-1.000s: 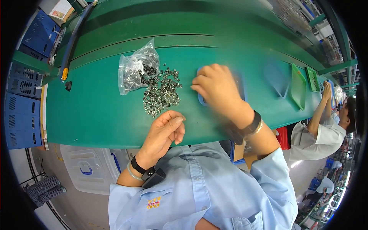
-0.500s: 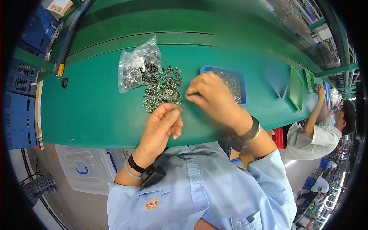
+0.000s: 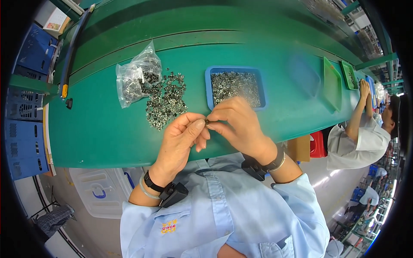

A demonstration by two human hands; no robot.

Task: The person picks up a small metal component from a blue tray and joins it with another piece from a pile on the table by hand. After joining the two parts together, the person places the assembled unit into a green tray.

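Observation:
My left hand [image 3: 183, 135] and my right hand [image 3: 238, 122] meet over the near part of the green table. Between their pinched fingertips is a small dark metal piece [image 3: 207, 122]; its exact kind is too small to make out. Just beyond my left hand lies a loose pile of small shiny metal pieces [image 3: 165, 101]. A clear plastic bag [image 3: 129, 84] with more of them rests against the pile's far left side. Beyond my right hand stands a blue tray [image 3: 264, 92] holding many small metal pieces.
Green trays [image 3: 332, 86] stand at the right end of the green table [image 3: 99, 129], near a co-worker [image 3: 359, 142]. A small black object [image 3: 69, 103] lies at the far left. Blue crates [image 3: 26, 146] are stacked beside the table, and a clear lidded box [image 3: 101, 193] stands below its front edge.
My right hand has come left from near the blue tray to meet my left hand's fingertips. The whole view has shifted slightly, and more of the blue tray shows.

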